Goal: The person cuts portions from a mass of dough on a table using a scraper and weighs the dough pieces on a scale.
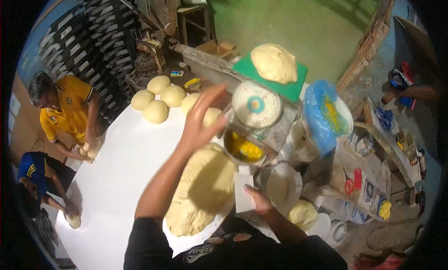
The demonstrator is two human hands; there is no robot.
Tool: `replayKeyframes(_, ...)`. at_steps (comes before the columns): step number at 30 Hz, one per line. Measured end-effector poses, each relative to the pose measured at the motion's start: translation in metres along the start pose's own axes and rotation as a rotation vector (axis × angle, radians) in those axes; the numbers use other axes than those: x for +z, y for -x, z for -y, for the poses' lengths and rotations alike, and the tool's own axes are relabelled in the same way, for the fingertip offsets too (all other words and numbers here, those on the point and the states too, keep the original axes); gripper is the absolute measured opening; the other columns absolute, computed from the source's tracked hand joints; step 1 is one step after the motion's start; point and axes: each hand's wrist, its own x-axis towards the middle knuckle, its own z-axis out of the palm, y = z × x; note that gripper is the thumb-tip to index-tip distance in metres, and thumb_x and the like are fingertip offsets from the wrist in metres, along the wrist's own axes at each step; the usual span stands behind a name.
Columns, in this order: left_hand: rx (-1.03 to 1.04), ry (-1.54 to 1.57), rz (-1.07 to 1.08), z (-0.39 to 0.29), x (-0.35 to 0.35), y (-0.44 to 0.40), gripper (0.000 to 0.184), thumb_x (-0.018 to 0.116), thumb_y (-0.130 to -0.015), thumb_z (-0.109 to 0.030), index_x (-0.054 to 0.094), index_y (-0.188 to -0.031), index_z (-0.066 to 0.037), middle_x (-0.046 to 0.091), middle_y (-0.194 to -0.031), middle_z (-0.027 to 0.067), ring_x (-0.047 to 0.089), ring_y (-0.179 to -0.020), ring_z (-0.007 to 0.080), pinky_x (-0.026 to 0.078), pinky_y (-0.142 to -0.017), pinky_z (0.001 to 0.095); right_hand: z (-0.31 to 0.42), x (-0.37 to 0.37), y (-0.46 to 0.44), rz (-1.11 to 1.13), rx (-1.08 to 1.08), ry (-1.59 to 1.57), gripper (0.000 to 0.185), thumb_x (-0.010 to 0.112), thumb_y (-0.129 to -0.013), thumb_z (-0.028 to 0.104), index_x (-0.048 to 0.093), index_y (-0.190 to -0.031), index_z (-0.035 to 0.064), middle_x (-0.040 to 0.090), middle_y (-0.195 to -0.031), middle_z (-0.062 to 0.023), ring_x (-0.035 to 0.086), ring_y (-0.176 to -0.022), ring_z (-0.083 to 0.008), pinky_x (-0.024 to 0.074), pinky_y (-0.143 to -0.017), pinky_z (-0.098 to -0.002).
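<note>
My left hand is raised over the table with its fingers apart, holding nothing, just left of the dial scale. A large lump of dough rests on the green board on top of the scale. In my right hand is a flat white dough scraper, held beside the big mass of dough in front of me. Several round dough balls sit behind my left hand, which partly hides some. A bowl with yellow contents stands below the scale.
The white table stretches left, where a person in a yellow shirt and one in blue handle dough. A bucket with a blue plastic bag stands right of the scale. Stacked dark trays fill the back left.
</note>
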Motion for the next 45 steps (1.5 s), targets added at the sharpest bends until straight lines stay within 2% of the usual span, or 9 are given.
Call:
replayKeyframes(3, -0.289, 0.19, -0.096, -0.027, -0.021, 0.184, 0.107, 0.088, -0.073, -0.058, 0.038, -0.159, -0.016, 0.03, -0.166, 0.0148, 0.034, -0.15, 0.041, 0.031, -0.12, 0.0553, -0.02, 0.006, 0.023, 0.019, -0.006, -0.041, 0.038, 0.059, -0.105, 0.039, 0.063, -0.129, 0.0095, 0.07, -0.107, -0.0033, 0.07, -0.094, -0.0161, 0.0576, -0.083, -0.0367)
replayKeyframes(8, -0.891, 0.968, -0.331, -0.114, -0.11, 0.421, 0.096, 0.097, -0.066, -0.036, 0.049, -0.145, -0.008, 0.044, -0.15, 0.0151, 0.059, -0.116, 0.0343, 0.057, -0.086, 0.0497, -0.085, 0.01, 0.055, -0.011, 0.081, -0.158, 0.032, 0.061, -0.104, 0.036, 0.068, -0.121, 0.0097, 0.071, -0.101, -0.0032, 0.07, -0.089, -0.0159, 0.0574, -0.078, -0.0356)
replayKeyframes(14, -0.434, 1.27, -0.028, -0.221, -0.15, 0.487, 0.056, 0.094, -0.067, -0.009, 0.061, -0.111, -0.001, 0.052, -0.118, 0.02, 0.066, -0.087, 0.0382, 0.054, -0.069, 0.0445, -0.143, 0.063, 0.071, 0.146, 0.19, -0.091, 0.031, 0.063, -0.103, 0.035, 0.066, -0.121, 0.0092, 0.071, -0.1, -0.0029, 0.07, -0.087, -0.016, 0.0577, -0.076, -0.034)
replayKeyframes(20, -0.446, 1.144, -0.034, -0.267, -0.159, 0.49, 0.04, 0.09, -0.078, -0.017, 0.06, -0.099, -0.002, 0.06, -0.103, 0.0216, 0.067, -0.088, 0.0383, 0.054, -0.072, 0.0458, -0.164, 0.094, 0.081, 0.068, 0.15, -0.002, 0.035, 0.064, -0.103, 0.035, 0.065, -0.124, 0.0074, 0.071, -0.102, -0.0033, 0.071, -0.087, -0.0177, 0.0583, -0.078, -0.0346)
replayKeyframes(24, -1.216, 0.534, -0.377, -0.195, -0.166, 0.53, 0.026, 0.063, -0.104, -0.027, 0.061, -0.104, -0.002, 0.067, -0.09, 0.0114, 0.062, -0.077, 0.0209, 0.052, -0.072, 0.0355, -0.176, 0.084, 0.079, -0.087, 0.089, 0.383, 0.039, 0.069, -0.097, 0.035, 0.067, -0.121, 0.0038, 0.07, -0.099, -0.005, 0.068, -0.085, -0.0178, 0.0557, -0.078, -0.0345)
replayKeyframes(28, -1.428, 0.207, -0.33, -0.098, -0.092, 0.609, 0.046, 0.065, -0.102, -0.039, 0.062, -0.127, -0.001, 0.069, -0.111, 0.0114, 0.067, -0.098, 0.0191, 0.055, -0.082, 0.0342, -0.168, 0.133, 0.082, -0.104, -0.077, 0.589, 0.04, 0.073, -0.094, 0.035, 0.068, -0.116, 0.0019, 0.07, -0.096, -0.0052, 0.067, -0.083, -0.0169, 0.0546, -0.077, -0.0346)
replayKeyframes(32, -1.093, -0.56, -0.483, -0.035, 0.02, 0.586, 0.046, 0.079, -0.088, -0.033, 0.065, -0.114, 0.002, 0.073, -0.092, 0.017, 0.072, -0.08, 0.0246, 0.058, -0.072, 0.0378, -0.183, 0.154, 0.037, -0.042, -0.266, 1.0, 0.044, 0.072, -0.094, 0.038, 0.068, -0.116, -0.0001, 0.073, -0.098, -0.0095, 0.069, -0.086, -0.0197, 0.0548, -0.078, -0.0369)
replayKeyframes(37, -1.484, -0.109, -0.697, -0.05, 0.016, 0.593, 0.035, 0.077, -0.087, -0.02, 0.068, -0.112, 0.002, 0.074, -0.088, 0.0151, 0.071, -0.079, 0.0199, 0.056, -0.071, 0.0349, -0.224, 0.232, -0.003, 0.081, -0.581, 1.651, 0.032, 0.067, -0.094, 0.029, 0.068, -0.11, 0.0013, 0.073, -0.098, -0.0185, 0.072, -0.086, -0.0421, 0.056, -0.079, -0.0515)
replayKeyframes(45, -1.445, -0.065, -0.934, -0.074, -0.006, 0.625, 0.024, 0.072, -0.091, -0.014, 0.072, -0.109, 0.002, 0.075, -0.092, 0.0101, 0.068, -0.08, 0.0143, 0.056, -0.074, 0.0319, -0.312, 0.253, -0.048, 0.214, -0.5, 1.747, 0.037, 0.07, -0.092, 0.031, 0.066, -0.112, 0.0004, 0.073, -0.091, -0.0241, 0.071, -0.085, -0.0455, 0.0558, -0.078, -0.0546)
